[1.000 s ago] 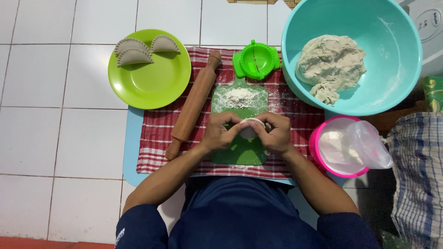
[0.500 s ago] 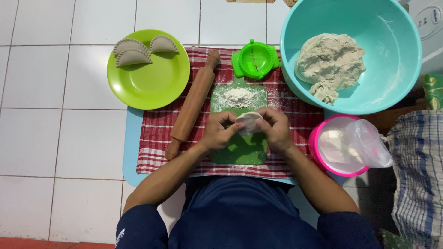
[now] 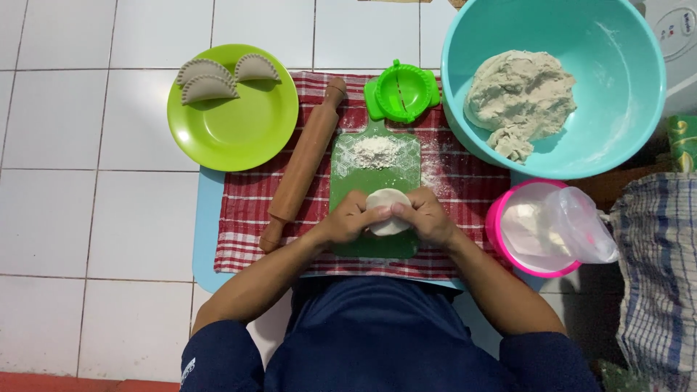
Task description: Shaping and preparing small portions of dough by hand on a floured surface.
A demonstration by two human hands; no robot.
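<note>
A small flat round of pale dough (image 3: 385,207) is pinched between my left hand (image 3: 350,218) and my right hand (image 3: 422,216), just above a green cutting board (image 3: 377,173). The fingers of both hands close on the dough's edges. A heap of white flour (image 3: 376,151) lies on the far half of the board. A green round dumpling press (image 3: 401,92) rests shut beyond the board. A wooden rolling pin (image 3: 305,160) lies slanted to the left of the board on a red checked cloth (image 3: 243,232).
A lime plate (image 3: 239,131) at the back left carries three shaped dumplings (image 3: 210,78). A turquoise bowl (image 3: 617,123) with a lump of dough (image 3: 519,98) stands at the back right. A pink tub (image 3: 501,218) with a clear plastic bag sits at right, beside a checked fabric (image 3: 657,276).
Both hands have kept working the dough round over the board; it looks a little wider and flatter now. Nothing else has moved.
</note>
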